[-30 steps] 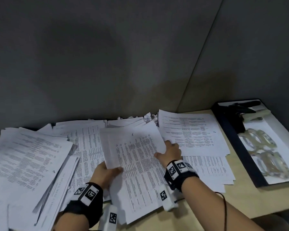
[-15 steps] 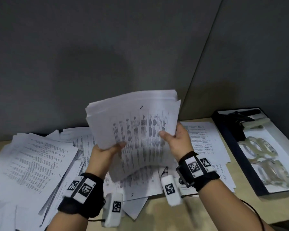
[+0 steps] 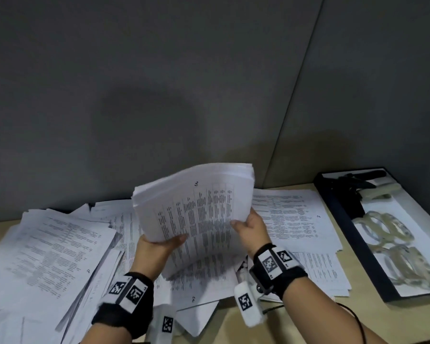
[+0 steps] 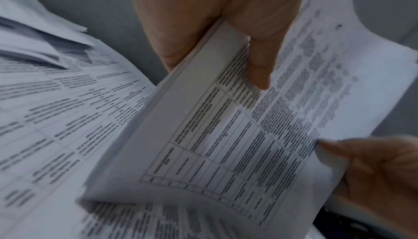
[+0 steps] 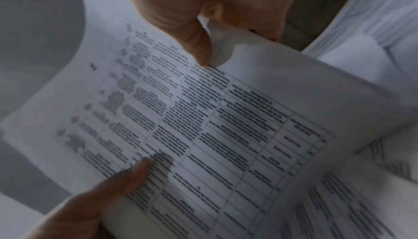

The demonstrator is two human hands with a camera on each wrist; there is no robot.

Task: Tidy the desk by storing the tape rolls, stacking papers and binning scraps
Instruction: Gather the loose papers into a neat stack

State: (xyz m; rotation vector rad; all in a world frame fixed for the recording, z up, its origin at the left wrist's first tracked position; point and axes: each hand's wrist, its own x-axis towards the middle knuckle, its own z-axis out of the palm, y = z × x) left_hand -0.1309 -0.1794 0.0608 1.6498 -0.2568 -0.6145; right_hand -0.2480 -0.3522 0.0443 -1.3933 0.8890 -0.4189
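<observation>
Paper stack was held between both hands above the desk, left hand gripping its left edge, right hand pinching its right edge.

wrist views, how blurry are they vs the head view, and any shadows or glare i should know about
Head view: fairly sharp but dim; the held sheaf of papers casts a broad soft shadow on the grey wall; no glare. Left wrist view: print smeared by blur, worst at the left edge; the left hand looks soft. Right wrist view: text blurred towards the lower right; the right hand is dim.
</observation>
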